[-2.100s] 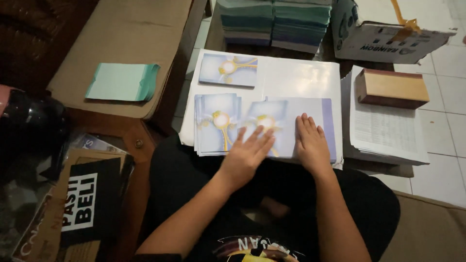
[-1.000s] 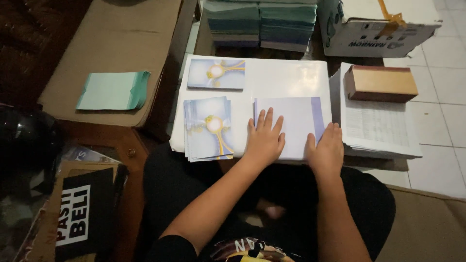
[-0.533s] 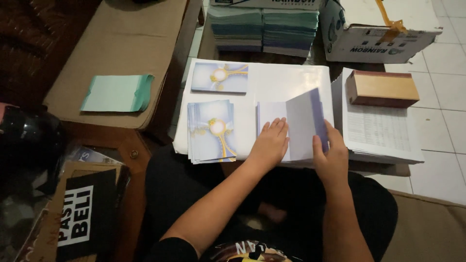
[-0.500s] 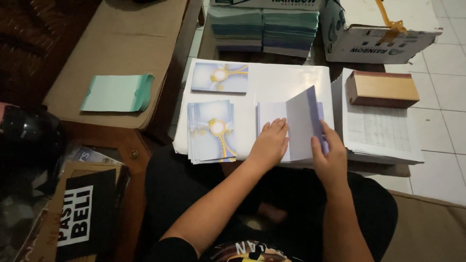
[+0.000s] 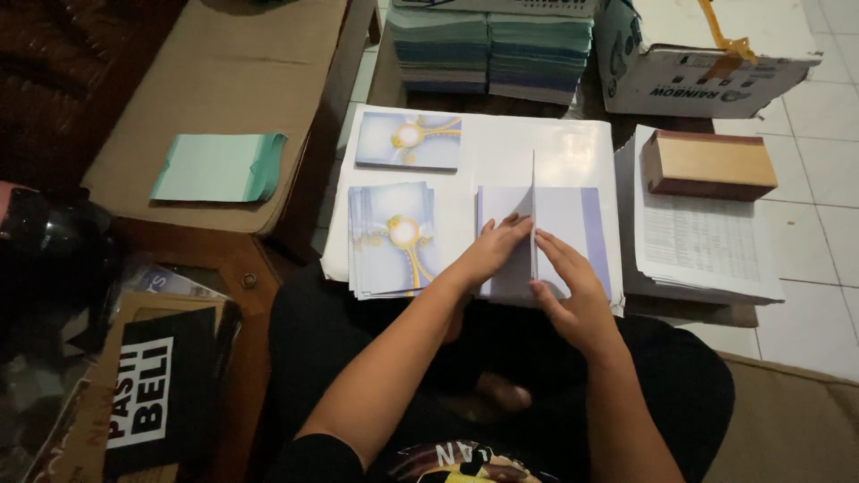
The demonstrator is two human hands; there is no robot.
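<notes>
From my feed, the left hand point(image 5: 490, 255) covers the lower left of the folding card point(image 5: 546, 234), whose flap stands edge-on, inner face unseen. Teal paper stacks point(image 5: 492, 45) and the white carton point(image 5: 698, 63) are cut by the top edge. The printed sheet point(image 5: 702, 241) has rows too small to read.
</notes>
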